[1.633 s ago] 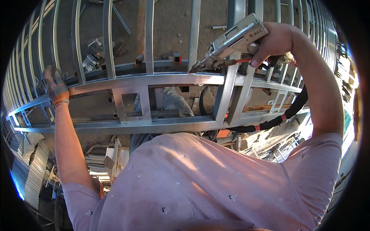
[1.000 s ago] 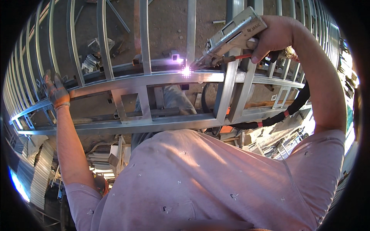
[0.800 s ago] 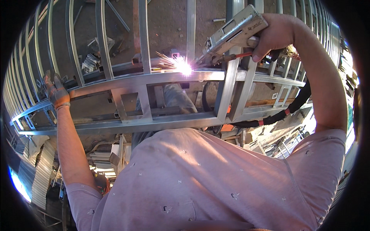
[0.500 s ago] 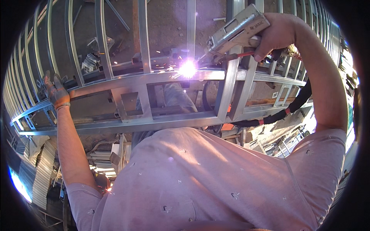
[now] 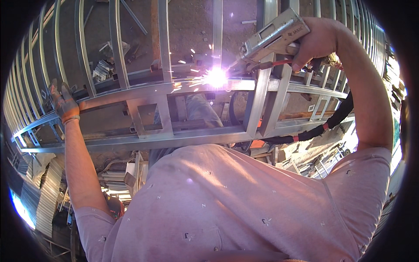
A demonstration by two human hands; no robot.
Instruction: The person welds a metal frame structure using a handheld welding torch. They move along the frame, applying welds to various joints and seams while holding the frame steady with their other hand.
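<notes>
My right hand (image 5: 316, 41), bare, is wrapped around a boxy silver welding gun (image 5: 275, 37), its nozzle angled down to the left. Just off its tip, a glaring white-violet weld spot (image 5: 216, 78) throws sparks leftward and hides the joint under it. It sits where an upright bar (image 5: 217, 30) meets the rail (image 5: 187, 87) of a shiny metal frame. Far to the left, my left hand (image 5: 65, 105), in a worn grey and orange glove, is closed over the same frame beside another upright bar.
A black cable (image 5: 340, 113) with red bands hangs by my right arm. Square metal tube inserts (image 5: 150, 118) sit between the frame's two rails. Metal offcuts (image 5: 103, 70) lie on the ground beyond; stacked scrap (image 5: 318, 163) lies at the lower right.
The welding gun and my right hand have shifted slightly right, and the bright spot has moved right along the rail. Sparks fly higher and wider. My left hand has stayed in place.
</notes>
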